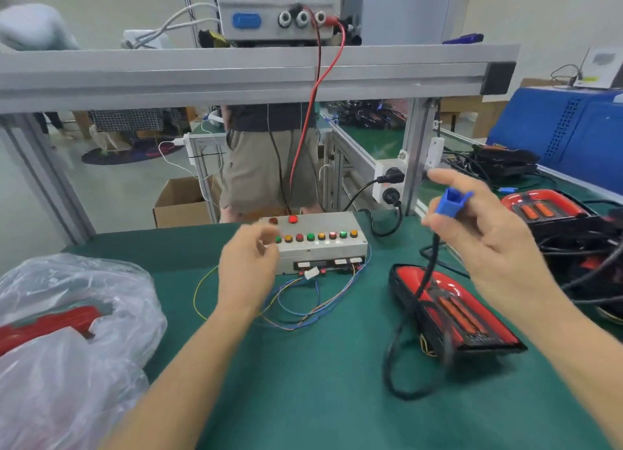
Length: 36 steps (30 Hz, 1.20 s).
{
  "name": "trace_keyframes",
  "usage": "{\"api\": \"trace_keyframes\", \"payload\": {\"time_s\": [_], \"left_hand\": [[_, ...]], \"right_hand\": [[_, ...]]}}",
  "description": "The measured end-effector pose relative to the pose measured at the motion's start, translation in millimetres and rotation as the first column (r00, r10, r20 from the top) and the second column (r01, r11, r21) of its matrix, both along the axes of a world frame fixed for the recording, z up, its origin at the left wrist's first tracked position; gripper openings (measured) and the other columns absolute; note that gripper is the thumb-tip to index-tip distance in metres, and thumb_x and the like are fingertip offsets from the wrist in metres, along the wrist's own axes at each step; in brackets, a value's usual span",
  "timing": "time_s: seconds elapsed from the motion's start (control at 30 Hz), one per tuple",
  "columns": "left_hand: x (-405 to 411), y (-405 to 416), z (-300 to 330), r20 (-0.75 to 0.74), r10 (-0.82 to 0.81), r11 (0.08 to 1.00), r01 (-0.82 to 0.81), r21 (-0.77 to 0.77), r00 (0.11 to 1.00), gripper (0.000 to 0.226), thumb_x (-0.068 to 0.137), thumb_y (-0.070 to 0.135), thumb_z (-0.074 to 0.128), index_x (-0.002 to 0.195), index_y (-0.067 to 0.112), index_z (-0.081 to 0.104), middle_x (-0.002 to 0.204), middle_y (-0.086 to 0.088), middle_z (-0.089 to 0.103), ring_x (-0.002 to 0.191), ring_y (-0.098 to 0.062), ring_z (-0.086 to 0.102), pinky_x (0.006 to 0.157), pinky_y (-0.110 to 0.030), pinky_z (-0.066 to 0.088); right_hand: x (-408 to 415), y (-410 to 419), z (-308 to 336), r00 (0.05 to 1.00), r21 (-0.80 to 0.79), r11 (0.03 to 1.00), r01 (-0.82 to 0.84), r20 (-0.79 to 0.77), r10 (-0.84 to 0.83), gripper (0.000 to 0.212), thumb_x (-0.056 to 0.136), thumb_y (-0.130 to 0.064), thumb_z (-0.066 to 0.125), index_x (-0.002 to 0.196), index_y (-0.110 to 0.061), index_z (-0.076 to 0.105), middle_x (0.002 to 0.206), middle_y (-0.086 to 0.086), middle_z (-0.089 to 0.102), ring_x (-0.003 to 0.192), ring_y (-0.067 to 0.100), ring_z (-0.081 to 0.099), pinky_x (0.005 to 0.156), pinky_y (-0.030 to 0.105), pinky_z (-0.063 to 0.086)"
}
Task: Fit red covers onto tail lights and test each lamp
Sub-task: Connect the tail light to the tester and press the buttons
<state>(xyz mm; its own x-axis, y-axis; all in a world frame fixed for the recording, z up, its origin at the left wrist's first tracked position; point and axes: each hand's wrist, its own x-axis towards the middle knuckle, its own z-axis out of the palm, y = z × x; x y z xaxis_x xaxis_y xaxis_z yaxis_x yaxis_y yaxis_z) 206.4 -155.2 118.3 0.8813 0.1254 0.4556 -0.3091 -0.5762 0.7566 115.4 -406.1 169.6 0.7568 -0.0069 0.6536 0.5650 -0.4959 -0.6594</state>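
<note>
A tail light (pixel 455 311) with its red cover on lies flat on the green bench mat (pixel 303 382), to the right of centre, its two orange strips facing up. A black cable (pixel 428 274) rises from it to a blue connector (pixel 450 200), held in the air above the lamp. The right hand (pixel 485 244) pinches that connector between thumb and a finger, the other fingers spread loosely, the index stretched out toward the back. More of the cable loops in a slack curl on the mat in front of the lamp.

To the left of the lamp stands a grey test box (pixel 320 244) with a row of green, amber and red buttons on top and two larger red ones behind them. One button near the right end of the row glows. The left hand (pixel 249 264) hovers at the box's left end, its fingers curled loosely over the nearest buttons; motion blur keeps me from telling whether a fingertip touches one, and it holds nothing I can see. Thin coloured wires (pixel 296 301) spill from the front of the box onto the mat.

At the far right edge a second tail light (pixel 542 207) rests among a tangle of black cables. At the lower left sits a clear plastic bag (pixel 67 365) with red covers (pixel 43 325) showing through it. Overhead, on an aluminium shelf (pixel 236 72), a power supply (pixel 273 11) feeds a red lead down behind the bench, where another person in khaki shorts (pixel 263 169) stands.
</note>
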Motion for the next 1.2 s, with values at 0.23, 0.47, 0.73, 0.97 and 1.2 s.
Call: {"api": "trace_keyframes", "payload": {"time_s": [0.23, 0.47, 0.73, 0.97, 1.2], "left_hand": [[32, -22, -51, -0.313, 0.025, 0.798, 0.170, 0.579, 0.949, 0.027, 0.093, 0.015, 0.047, 0.115, 0.018, 0.063, 0.114, -0.007, 0.066, 0.105, -0.029, 0.058, 0.081, -0.035, 0.050], [30, -26, -59, -0.187, -0.021, 0.815, 0.125, 0.566, 0.982, 0.009, 0.089, 0.013, 0.053, 0.084, 0.014, 0.059, 0.094, -0.009, 0.066, 0.092, -0.032, 0.057, 0.064, -0.032, 0.035], [10, 0, -12, -0.112, -0.493, 0.808, 0.406, -0.426, 0.863, 0.037, 0.074, 0.002, 0.047, 0.079, 0.023, 0.077, 0.074, 0.010, 0.064, 0.066, -0.010, 0.048, 0.065, -0.016, 0.036], [-6, 5, 9, -0.029, -0.547, 0.733, 0.461, -0.500, 0.837, 0.018, 0.090, 0.000, 0.058, 0.099, 0.011, 0.068, 0.061, 0.015, 0.061, 0.055, 0.004, 0.050, 0.059, -0.006, 0.038], [-5, 9, 9, -0.015, -0.481, 0.747, 0.401, -0.530, 0.876, 0.014, 0.082, -0.002, 0.066, 0.088, 0.009, 0.072, 0.077, 0.005, 0.071, 0.066, 0.000, 0.060, 0.067, -0.010, 0.045]], "right_hand": [[38, 9, -12, 0.996, 0.303, 0.950, 0.074, 0.032, -0.088, 0.039, 0.097, -0.004, 0.053, 0.113, -0.039, 0.055, 0.094, 0.004, 0.061, 0.078, 0.007, 0.068, 0.078, 0.019, 0.051], [51, 40, -28, 0.997, 0.013, 1.000, 0.002, -0.073, -0.001, 0.048, 0.093, 0.001, 0.056, 0.124, -0.036, 0.056, 0.096, 0.006, 0.056, 0.079, 0.004, 0.049, 0.079, 0.003, 0.036], [68, 54, -35, 0.975, 0.082, 0.995, -0.062, -0.207, 0.078, 0.037, 0.099, -0.006, 0.049, 0.127, -0.028, 0.060, 0.094, 0.007, 0.054, 0.082, -0.001, 0.050, 0.079, 0.002, 0.034], [71, 64, -40, 0.958, 0.125, 0.988, -0.092, -0.258, 0.122, 0.027, 0.089, -0.007, 0.066, 0.085, -0.033, 0.064, 0.078, -0.003, 0.064, 0.068, 0.004, 0.052, 0.069, 0.013, 0.043], [72, 71, -38, 0.916, 0.119, 0.978, -0.173, -0.344, 0.204, 0.019, 0.092, -0.013, 0.063, 0.088, -0.030, 0.070, 0.067, -0.014, 0.070, 0.063, 0.005, 0.053, 0.062, 0.018, 0.040]]}}
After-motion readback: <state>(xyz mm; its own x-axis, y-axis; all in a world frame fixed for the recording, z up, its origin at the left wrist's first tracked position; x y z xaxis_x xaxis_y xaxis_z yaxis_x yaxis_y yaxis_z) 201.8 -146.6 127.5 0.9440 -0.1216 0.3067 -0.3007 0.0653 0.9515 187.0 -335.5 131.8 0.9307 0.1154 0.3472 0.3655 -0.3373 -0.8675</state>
